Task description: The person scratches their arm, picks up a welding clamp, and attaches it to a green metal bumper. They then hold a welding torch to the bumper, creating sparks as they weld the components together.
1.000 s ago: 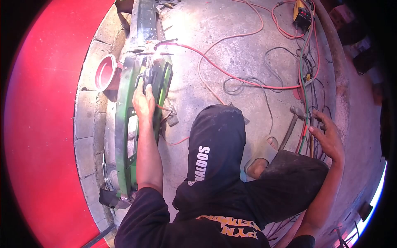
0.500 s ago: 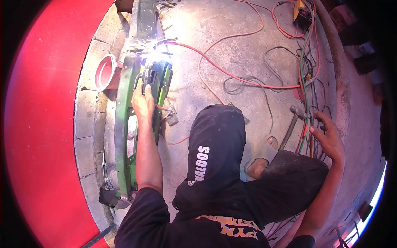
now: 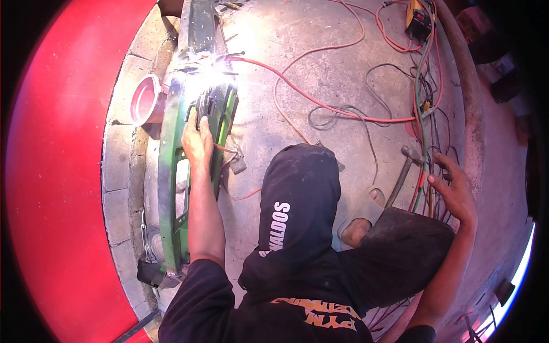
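Observation:
My left hand point(image 3: 197, 142) is closed around a dark welding electrode holder point(image 3: 204, 108), and an orange cable trails out from beside the wrist. Just beyond its tip a white welding arc point(image 3: 214, 74) glares, hiding the joint and the rod. Under the hand lies a long green metal frame point(image 3: 171, 154) with cut-out slots, meeting a darker metal section point(image 3: 197, 34) at the arc. My right hand point(image 3: 456, 191) is held out above my knee, fingers apart and holding nothing. Nearest to it are a hammer point(image 3: 405, 171) and a bundle of cables point(image 3: 422, 143).
A red-and-white bucket point(image 3: 147, 101) stands left of the frame, by a concrete block edge point(image 3: 117, 166) and a red surface point(image 3: 57, 171). Red hoses point(image 3: 337, 108) and loose wires cross the concrete floor. A yellow-and-black machine point(image 3: 419, 23) with a red display sits at the upper right.
The arc's glare has shifted slightly down, and sparks now show over the upper metal section. Both hands stay nearly in place.

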A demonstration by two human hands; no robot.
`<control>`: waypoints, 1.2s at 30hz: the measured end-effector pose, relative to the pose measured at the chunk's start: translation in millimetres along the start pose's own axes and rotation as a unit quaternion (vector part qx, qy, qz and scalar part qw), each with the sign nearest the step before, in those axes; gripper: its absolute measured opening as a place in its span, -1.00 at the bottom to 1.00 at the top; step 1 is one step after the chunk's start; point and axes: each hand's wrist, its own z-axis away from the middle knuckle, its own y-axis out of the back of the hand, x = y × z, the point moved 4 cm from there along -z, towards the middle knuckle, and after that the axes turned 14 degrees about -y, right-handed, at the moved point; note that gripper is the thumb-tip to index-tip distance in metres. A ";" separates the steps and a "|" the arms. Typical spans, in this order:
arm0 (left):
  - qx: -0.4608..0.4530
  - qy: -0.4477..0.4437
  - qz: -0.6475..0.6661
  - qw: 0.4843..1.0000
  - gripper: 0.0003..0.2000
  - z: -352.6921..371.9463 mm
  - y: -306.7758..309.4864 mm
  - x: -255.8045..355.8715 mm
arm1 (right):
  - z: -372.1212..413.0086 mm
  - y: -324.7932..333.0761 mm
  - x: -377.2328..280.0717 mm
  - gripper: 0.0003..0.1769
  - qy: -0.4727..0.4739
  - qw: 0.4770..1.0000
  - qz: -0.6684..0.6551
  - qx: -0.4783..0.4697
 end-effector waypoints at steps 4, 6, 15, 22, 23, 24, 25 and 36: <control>-0.007 0.012 0.004 1.000 -0.52 0.8 2.6 2.0 | -0.5 -0.3 1.4 -0.34 0.000 1.000 0.001 0.000; 0.001 -0.003 -0.002 1.000 -0.52 0.6 3.1 3.1 | -0.4 0.0 1.2 -0.34 0.000 1.000 0.009 0.003; -0.001 0.007 0.006 1.000 -0.52 -4.5 -2.1 0.1 | -0.5 -0.7 1.1 -0.33 -0.011 1.000 -0.004 -0.006; 0.039 0.007 0.029 0.999 -0.55 0.5 -1.0 -4.2 | -1.8 -1.1 3.8 -0.34 -0.002 1.000 -0.006 -0.006; 0.029 0.021 0.033 0.999 -0.55 0.8 -0.5 -4.6 | -2.0 -0.9 3.0 -0.34 -0.003 1.000 -0.006 -0.006; 0.019 0.035 0.038 0.998 -0.55 0.7 -0.8 -4.4 | -2.1 -0.5 2.7 -0.34 -0.003 1.000 -0.005 -0.006; 0.018 0.037 0.036 0.999 -0.56 0.2 -0.4 -3.3 | -2.0 -0.2 2.4 -0.34 -0.002 1.000 -0.005 -0.006; 0.022 0.007 0.002 1.000 -0.55 -2.1 1.2 3.0 | -1.2 -0.5 3.4 -0.34 -0.001 1.000 -0.007 -0.009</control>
